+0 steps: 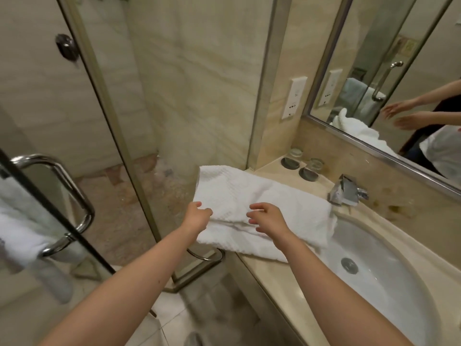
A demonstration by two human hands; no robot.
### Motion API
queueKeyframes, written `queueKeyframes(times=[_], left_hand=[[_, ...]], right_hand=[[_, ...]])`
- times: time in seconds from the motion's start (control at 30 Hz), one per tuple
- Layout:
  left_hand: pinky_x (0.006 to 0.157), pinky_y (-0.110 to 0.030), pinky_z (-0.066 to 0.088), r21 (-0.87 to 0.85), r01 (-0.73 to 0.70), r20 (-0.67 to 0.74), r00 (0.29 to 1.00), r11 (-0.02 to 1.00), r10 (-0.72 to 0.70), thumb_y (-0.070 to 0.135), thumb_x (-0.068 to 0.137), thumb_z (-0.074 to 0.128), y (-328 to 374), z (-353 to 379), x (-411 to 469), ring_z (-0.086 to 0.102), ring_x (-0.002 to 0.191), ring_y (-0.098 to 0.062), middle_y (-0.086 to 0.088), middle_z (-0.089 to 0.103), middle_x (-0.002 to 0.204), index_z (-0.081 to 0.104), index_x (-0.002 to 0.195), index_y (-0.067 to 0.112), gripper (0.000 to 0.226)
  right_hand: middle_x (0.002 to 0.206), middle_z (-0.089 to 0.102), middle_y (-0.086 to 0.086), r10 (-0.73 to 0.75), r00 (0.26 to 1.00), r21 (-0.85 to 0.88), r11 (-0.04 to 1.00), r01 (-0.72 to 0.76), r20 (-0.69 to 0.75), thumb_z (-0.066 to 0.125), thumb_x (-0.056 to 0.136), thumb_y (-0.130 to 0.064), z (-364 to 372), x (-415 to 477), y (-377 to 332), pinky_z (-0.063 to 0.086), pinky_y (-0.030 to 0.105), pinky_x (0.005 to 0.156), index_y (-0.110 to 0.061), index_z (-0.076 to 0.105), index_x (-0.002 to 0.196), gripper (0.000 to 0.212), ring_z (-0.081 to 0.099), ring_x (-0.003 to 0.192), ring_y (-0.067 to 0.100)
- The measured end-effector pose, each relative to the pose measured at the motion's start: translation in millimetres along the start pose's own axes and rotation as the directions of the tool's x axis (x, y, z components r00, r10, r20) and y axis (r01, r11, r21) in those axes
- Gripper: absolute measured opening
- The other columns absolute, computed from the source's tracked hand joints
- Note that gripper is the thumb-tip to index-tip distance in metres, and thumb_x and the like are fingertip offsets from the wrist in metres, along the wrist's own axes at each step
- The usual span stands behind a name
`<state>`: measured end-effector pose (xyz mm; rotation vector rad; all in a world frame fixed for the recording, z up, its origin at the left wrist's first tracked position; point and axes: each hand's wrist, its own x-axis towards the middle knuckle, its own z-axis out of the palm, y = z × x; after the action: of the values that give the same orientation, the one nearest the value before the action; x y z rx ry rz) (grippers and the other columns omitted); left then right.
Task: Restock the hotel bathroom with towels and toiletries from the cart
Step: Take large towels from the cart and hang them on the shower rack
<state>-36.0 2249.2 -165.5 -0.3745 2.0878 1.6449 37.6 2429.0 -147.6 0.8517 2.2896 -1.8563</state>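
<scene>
A folded white towel (269,198) lies on the beige counter (279,275), left of the sink, with its left end hanging past the counter's edge. My left hand (197,216) hovers at the towel's near left edge, fingers loosely curled, holding nothing. My right hand (268,218) floats just above the towel's near fold with fingers spread. Neither hand grips the cloth.
A white sink basin (389,283) with a chrome faucet (346,189) sits to the right. Two upturned glasses (311,168) stand on coasters in the counter's back corner. A glass shower door (104,136) with a chrome handle (74,196) and a hanging towel stands at left. A mirror (399,78) covers the wall above.
</scene>
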Motion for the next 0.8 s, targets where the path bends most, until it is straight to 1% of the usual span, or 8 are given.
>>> queueKeyframes(times=[0.13, 0.2, 0.27, 0.43, 0.47, 0.57, 0.7, 0.8], left_hand=[[0.073, -0.035, 0.049, 0.076, 0.014, -0.063, 0.998, 0.997, -0.009, 0.011, 0.088, 0.058, -1.3, -14.0, 25.9, 0.061, 0.097, -0.03, -0.019, 0.06, 0.118, 0.05, 0.129, 0.006, 0.043], [0.059, -0.029, 0.042, 0.091, 0.009, -0.07, 0.998, 0.996, -0.002, 0.005, 0.089, 0.055, 3.6, -21.3, 28.0, 0.056, 0.076, -0.024, -0.013, 0.06, 0.094, 0.055, 0.096, 0.011, 0.009], [0.054, -0.028, 0.031, 0.128, 0.018, -0.075, 0.997, 0.992, -0.008, -0.001, 0.09, 0.052, -2.4, -27.2, 42.6, 0.043, 0.06, -0.017, -0.006, 0.046, 0.071, 0.044, 0.071, 0.016, 0.026], [0.07, -0.044, 0.047, 0.192, 0.077, -0.026, 0.997, 0.978, -0.074, 0.004, 0.086, 0.053, -17.3, -38.6, 78.0, 0.059, 0.074, -0.038, -0.036, 0.051, 0.086, 0.054, 0.082, -0.008, 0.013], [0.064, -0.041, 0.04, 0.204, 0.08, -0.015, 0.997, 0.976, -0.079, 0.003, 0.086, 0.052, -18.1, -40.7, 81.8, 0.052, 0.064, -0.032, -0.025, 0.045, 0.071, 0.048, 0.069, 0.002, 0.018], [0.065, -0.033, 0.03, 0.17, 0.101, 0.007, 0.995, 0.98, -0.104, 0.001, 0.09, 0.05, -16.6, -40.6, 88.8, 0.042, 0.071, -0.02, -0.006, 0.043, 0.076, 0.029, 0.064, 0.025, 0.041], [0.067, -0.03, 0.04, 0.114, 0.146, 0.073, 0.985, 0.983, -0.155, 0.003, 0.097, 0.042, -19.8, -39.6, 101.1, 0.048, 0.067, -0.014, 0.0, 0.05, 0.075, 0.043, 0.07, 0.023, 0.034], [0.058, -0.026, 0.04, 0.064, 0.152, 0.093, 0.983, 0.986, -0.158, 0.003, 0.097, 0.039, -17.8, -38.7, 107.6, 0.05, 0.062, -0.011, 0.0, 0.054, 0.07, 0.052, 0.072, 0.02, 0.033]], right_hand=[[0.097, 0.071, 0.004, -0.104, 0.995, -0.073, 0.992, 0.104, -0.001, 0.062, 0.083, -0.009, 21.1, 23.8, -1.8, 0.052, 0.032, 0.078, -0.021, 0.067, 0.103, 0.023, 0.066, 0.09, 0.018], [0.099, 0.071, -0.004, -0.161, 0.987, -0.13, 0.978, 0.161, 0.011, 0.063, 0.082, -0.009, 33.6, 37.0, -2.2, 0.054, 0.035, 0.091, -0.025, 0.068, 0.1, 0.025, 0.067, 0.099, 0.013], [0.104, 0.069, -0.01, -0.206, 0.978, -0.205, 0.956, 0.208, 0.03, 0.063, 0.082, -0.009, 46.8, 48.9, -3.4, 0.051, 0.031, 0.095, -0.026, 0.069, 0.104, 0.028, 0.063, 0.104, 0.005], [0.121, 0.062, -0.016, -0.241, 0.963, -0.408, 0.872, 0.269, 0.12, 0.061, 0.084, -0.012, 74.0, 74.2, -1.7, 0.043, 0.018, 0.091, -0.028, 0.069, 0.115, 0.036, 0.053, 0.115, 0.0], [0.125, 0.062, -0.015, -0.247, 0.959, -0.437, 0.854, 0.284, 0.14, 0.062, 0.082, -0.013, 79.4, 79.2, 0.5, 0.043, 0.02, 0.094, -0.029, 0.069, 0.116, 0.038, 0.053, 0.12, 0.002], [0.141, 0.053, -0.006, -0.252, 0.943, -0.556, 0.762, 0.331, 0.215, 0.067, 0.08, -0.021, 91.9, 91.3, 7.7, 0.038, 0.028, 0.107, -0.03, 0.062, 0.129, 0.05, 0.044, 0.134, 0.014], [0.153, 0.03, -0.007, -0.211, 0.936, -0.806, 0.476, 0.351, 0.283, 0.065, 0.079, -0.048, 100.2, 103.0, 15.0, 0.025, 0.036, 0.111, -0.039, 0.034, 0.148, 0.076, 0.028, 0.14, 0.018], [0.148, 0.026, -0.004, -0.224, 0.932, -0.865, 0.358, 0.352, 0.286, 0.063, 0.076, -0.056, 107.4, 109.5, 18.6, 0.023, 0.038, 0.108, -0.041, 0.024, 0.151, 0.086, 0.026, 0.136, 0.02]])
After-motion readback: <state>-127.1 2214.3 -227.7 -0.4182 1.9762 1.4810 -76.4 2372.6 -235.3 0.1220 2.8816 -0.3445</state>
